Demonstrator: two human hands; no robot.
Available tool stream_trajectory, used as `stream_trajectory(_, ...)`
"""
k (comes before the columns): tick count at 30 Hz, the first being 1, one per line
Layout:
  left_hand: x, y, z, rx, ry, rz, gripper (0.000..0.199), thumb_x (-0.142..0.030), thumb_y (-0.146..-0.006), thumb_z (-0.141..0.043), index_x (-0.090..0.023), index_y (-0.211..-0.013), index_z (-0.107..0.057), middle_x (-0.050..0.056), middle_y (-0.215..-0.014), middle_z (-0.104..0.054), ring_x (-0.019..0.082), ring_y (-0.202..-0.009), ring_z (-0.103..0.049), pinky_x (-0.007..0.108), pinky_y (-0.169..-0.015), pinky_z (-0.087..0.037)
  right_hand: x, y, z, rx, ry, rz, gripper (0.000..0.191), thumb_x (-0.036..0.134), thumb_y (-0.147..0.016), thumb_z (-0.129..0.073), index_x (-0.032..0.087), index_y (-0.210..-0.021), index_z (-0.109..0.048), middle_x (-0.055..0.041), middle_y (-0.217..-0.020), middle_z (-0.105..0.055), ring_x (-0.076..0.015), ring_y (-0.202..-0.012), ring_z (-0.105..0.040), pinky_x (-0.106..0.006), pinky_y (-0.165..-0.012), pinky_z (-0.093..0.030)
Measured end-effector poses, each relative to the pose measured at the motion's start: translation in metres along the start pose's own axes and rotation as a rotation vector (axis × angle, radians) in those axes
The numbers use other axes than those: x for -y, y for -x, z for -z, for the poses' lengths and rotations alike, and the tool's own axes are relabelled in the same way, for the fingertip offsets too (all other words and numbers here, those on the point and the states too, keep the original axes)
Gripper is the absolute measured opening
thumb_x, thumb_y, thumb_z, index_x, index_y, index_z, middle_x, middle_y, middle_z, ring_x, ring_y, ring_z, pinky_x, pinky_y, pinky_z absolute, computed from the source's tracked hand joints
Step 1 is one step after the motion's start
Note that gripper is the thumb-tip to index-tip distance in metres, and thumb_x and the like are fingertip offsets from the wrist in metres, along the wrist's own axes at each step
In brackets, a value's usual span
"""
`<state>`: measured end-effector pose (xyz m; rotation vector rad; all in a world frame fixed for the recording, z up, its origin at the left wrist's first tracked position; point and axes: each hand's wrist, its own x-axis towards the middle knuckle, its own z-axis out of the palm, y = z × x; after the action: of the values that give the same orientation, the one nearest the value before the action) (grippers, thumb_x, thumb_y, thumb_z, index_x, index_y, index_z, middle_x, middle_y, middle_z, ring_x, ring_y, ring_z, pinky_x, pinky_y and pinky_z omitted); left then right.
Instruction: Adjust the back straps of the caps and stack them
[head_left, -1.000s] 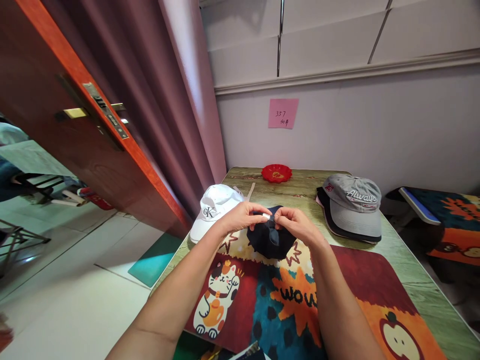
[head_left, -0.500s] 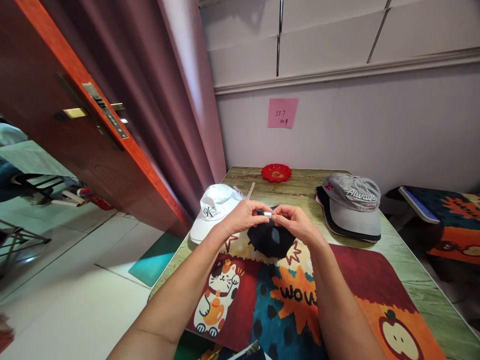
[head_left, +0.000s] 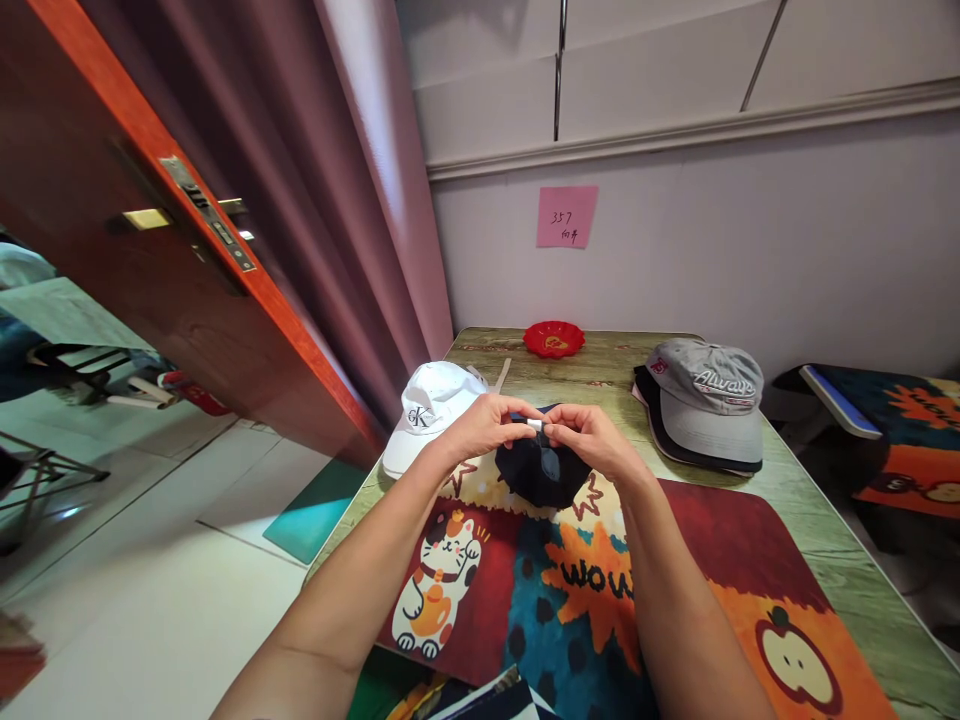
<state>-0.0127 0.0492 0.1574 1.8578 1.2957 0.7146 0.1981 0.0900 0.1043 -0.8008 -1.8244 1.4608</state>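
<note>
A black cap (head_left: 536, 480) is in front of me over the patterned mat (head_left: 480, 560), its far edge hidden behind my fingers. Both hands are closed at that edge, fingertips almost meeting around a small white piece (head_left: 535, 425), perhaps a label or part of the strap. My left hand (head_left: 491, 422) pinches its left side; from the right, my right hand (head_left: 589, 435) pinches too. Just left of my left hand sits a white cap (head_left: 427, 410) with dark letters. To the right lies a stack of caps with a grey cap (head_left: 709, 395) on top.
A red scalloped dish (head_left: 553, 339) stands at the back of the wooden table (head_left: 480, 345). Behind it, a pink note (head_left: 567, 217) is on the wall. An open door (head_left: 187, 300) and a curtain (head_left: 330, 200) are at the left. Another table (head_left: 915, 430) stands at the right.
The view has shifted slightly. Both hands keep their pinch at the edge of the black cap, and a bluish-grey patch on the cap shows more plainly now.
</note>
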Motion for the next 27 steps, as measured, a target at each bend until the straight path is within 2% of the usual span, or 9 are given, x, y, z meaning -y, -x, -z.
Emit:
stream_trajectory(4,-0.002,-0.001,0.000,0.021,0.042,0.047,0.033,-0.032,-0.080,-0.071,-0.017,-0.109,-0.076,0.001,-0.079,-0.070,0.010,-0.059,-0.058,0.021,-0.053,-0.041,0.001,-0.001,-0.002,-0.009,-0.006,-0.021,0.025,0.042,-0.083,-0.064,0.017,-0.082,-0.066,0.0025,-0.067,-0.056,-0.0108,-0.057,-0.042,-0.025,-0.055,-0.028)
stream_trajectory(8,0.000,-0.004,0.003,0.066,0.129,0.199,0.051,-0.039,-0.072,-0.080,-0.018,-0.117,-0.070,0.003,-0.083,-0.071,0.012,-0.054,-0.062,0.021,-0.046,-0.038,0.000,-0.002,-0.001,-0.040,0.012,0.000,0.025,0.043,-0.084,-0.062,0.018,-0.081,-0.063,0.0017,-0.067,-0.057,-0.0116,-0.059,-0.045,-0.025,-0.056,-0.030)
stream_trajectory(12,0.009,-0.008,0.006,0.140,0.197,0.334,0.048,-0.060,-0.077,-0.072,-0.017,-0.099,-0.070,-0.002,-0.058,-0.059,0.011,-0.045,-0.054,0.021,-0.041,-0.030,0.000,-0.001,0.001,-0.025,0.034,0.016,0.030,0.047,-0.085,-0.063,0.017,-0.084,-0.065,-0.0006,-0.071,-0.060,-0.0134,-0.063,-0.049,-0.025,-0.057,-0.034)
stream_trajectory(14,0.012,-0.010,0.007,0.163,0.244,0.335,0.046,-0.060,-0.077,-0.073,-0.017,-0.092,-0.069,-0.004,-0.051,-0.051,0.010,-0.043,-0.049,0.020,-0.042,-0.030,0.002,0.000,0.001,-0.026,0.033,0.016,0.033,0.049,-0.084,-0.064,0.017,-0.084,-0.065,-0.0005,-0.070,-0.059,-0.0134,-0.063,-0.049,-0.025,-0.057,-0.034)
stream_trajectory(19,0.014,-0.012,0.005,0.151,0.311,0.294,0.043,-0.055,-0.074,-0.077,-0.016,-0.090,-0.070,-0.004,-0.058,-0.053,0.008,-0.047,-0.047,0.019,-0.044,-0.031,0.007,0.002,0.004,-0.023,0.049,-0.026,0.035,0.052,-0.084,-0.064,0.016,-0.083,-0.064,-0.0004,-0.070,-0.058,-0.0125,-0.062,-0.046,-0.025,-0.056,-0.031)
stream_trajectory(27,0.012,-0.014,0.003,0.126,0.360,0.296,0.040,-0.051,-0.069,-0.081,-0.014,-0.078,-0.067,-0.006,-0.055,-0.045,0.005,-0.046,-0.036,0.021,-0.045,-0.023,0.007,0.004,0.007,-0.010,0.059,-0.039,0.036,0.053,-0.084,-0.065,0.017,-0.081,-0.066,0.0002,-0.070,-0.060,-0.0124,-0.062,-0.047,-0.026,-0.057,-0.031)
